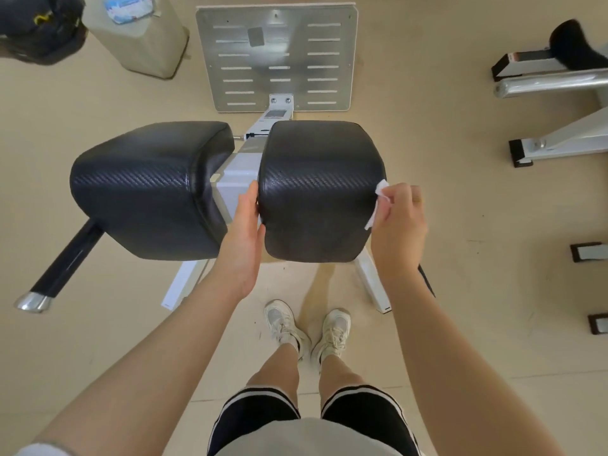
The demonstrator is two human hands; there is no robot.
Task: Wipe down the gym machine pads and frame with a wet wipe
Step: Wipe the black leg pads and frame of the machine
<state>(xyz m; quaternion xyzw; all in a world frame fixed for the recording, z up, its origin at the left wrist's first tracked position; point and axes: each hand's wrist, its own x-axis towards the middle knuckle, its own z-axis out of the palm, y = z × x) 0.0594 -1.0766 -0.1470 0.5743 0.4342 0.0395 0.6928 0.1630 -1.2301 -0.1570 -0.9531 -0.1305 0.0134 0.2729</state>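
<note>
Two black textured pads sit side by side on a white machine frame (237, 174). The right pad (319, 189) lies between my hands. My left hand (245, 232) presses flat against that pad's left side, fingers straight, thumb under its lower edge. My right hand (398, 218) holds a white wet wipe (378, 205) against the pad's right side, fingers curled round it. The left pad (148, 189) is larger and untouched.
A perforated metal footplate (276, 57) lies on the floor beyond the pads. A black handle bar with a chrome tip (56, 274) sticks out at lower left. Other white machine legs (552, 143) stand at right. A wipe packet (130, 8) rests on a beige bin, upper left.
</note>
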